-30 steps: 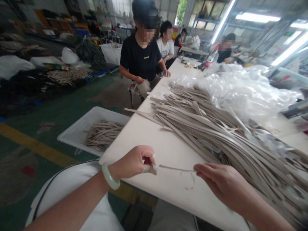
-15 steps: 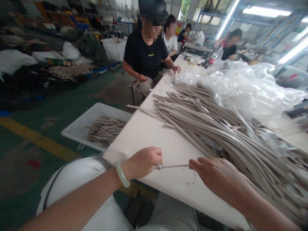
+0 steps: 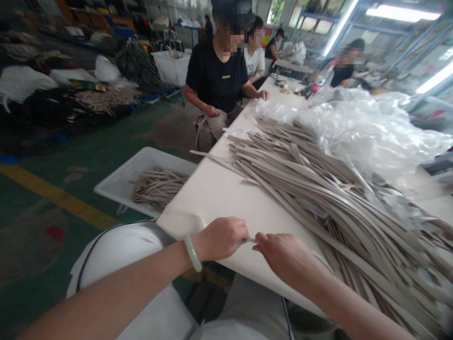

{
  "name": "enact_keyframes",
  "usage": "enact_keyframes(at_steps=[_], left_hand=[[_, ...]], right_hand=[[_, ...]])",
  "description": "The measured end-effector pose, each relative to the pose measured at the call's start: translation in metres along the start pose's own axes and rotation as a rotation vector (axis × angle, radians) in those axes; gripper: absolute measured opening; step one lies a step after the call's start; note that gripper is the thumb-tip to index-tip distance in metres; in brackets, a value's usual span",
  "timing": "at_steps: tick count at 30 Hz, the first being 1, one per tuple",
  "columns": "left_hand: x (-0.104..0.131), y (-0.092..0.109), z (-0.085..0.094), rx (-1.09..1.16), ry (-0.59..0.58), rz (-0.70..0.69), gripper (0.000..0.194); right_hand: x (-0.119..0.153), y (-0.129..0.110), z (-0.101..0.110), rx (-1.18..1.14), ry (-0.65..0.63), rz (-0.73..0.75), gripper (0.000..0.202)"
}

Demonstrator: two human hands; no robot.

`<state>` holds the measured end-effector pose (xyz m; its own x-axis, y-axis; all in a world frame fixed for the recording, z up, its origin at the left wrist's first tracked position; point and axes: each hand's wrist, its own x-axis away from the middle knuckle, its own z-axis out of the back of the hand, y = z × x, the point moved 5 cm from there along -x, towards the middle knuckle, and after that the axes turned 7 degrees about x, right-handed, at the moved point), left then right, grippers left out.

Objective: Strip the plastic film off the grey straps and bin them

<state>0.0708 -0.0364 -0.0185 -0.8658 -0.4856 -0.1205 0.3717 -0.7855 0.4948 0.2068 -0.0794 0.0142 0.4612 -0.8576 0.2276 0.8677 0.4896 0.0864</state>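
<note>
Fingers of the left hand (image 3: 224,238) and right hand (image 3: 286,250) are closed on a thin strip (image 3: 252,240), one at each side, nearly meeting; fingertips partly hidden, so exact grip can't be told. Strip sits low over the table (image 3: 198,203), near its front edge. Best handled with a light, even pinch, both hands level, short span kept straight, no twist; a hard tug could slip it. Forearms come in over the near edge; bracelet (image 3: 193,253) on the left wrist is worth keeping off it. Right side is tight: bundle of strips (image 3: 300,179) runs beside that forearm, plastic sheeting (image 3: 368,123) beyond. More elbow room to the left, toward the side edge and the tub (image 3: 113,179) past it. Co-worker (image 3: 219,75) sits farther up that side.
</note>
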Motion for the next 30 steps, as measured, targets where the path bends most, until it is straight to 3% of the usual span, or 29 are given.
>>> enact_keyframes(at_steps=[5, 7, 12, 16, 19, 21, 26, 30], left_hand=[[0.011, -0.034, 0.03, -0.221, 0.074, 0.151, 0.018], [0.009, -0.038, 0.034, -0.275, 0.095, 0.167, 0.016], [-0.003, -0.007, 0.004, -0.34, 0.006, -0.061, 0.01], [-0.001, -0.012, 0.005, -0.317, 0.04, 0.005, 0.009], [0.001, -0.026, 0.014, -0.227, 0.113, 0.107, 0.01], [-0.001, -0.024, 0.011, -0.179, 0.108, 0.072, 0.011], [-0.008, 0.002, -0.012, -0.116, 0.077, -0.118, 0.011], [-0.016, 0.016, -0.021, -0.105, 0.046, -0.105, 0.012]], right_hand=[[0.006, 0.027, -0.019, -0.228, -0.005, -0.099, 0.015], [0.009, 0.036, -0.021, -0.265, 0.026, -0.135, 0.027], [-0.005, 0.014, -0.024, -0.336, 0.107, -0.135, 0.033], [-0.004, 0.011, -0.032, -0.446, 0.205, -0.18, 0.035], [0.008, 0.024, -0.04, -0.472, 0.258, -0.209, 0.037], [0.017, 0.03, -0.047, -0.479, 0.244, -0.199, 0.037], [0.043, 0.036, -0.057, -0.453, 0.186, -0.218, 0.042], [0.066, 0.038, -0.042, -0.426, 0.231, -0.254, 0.045]])
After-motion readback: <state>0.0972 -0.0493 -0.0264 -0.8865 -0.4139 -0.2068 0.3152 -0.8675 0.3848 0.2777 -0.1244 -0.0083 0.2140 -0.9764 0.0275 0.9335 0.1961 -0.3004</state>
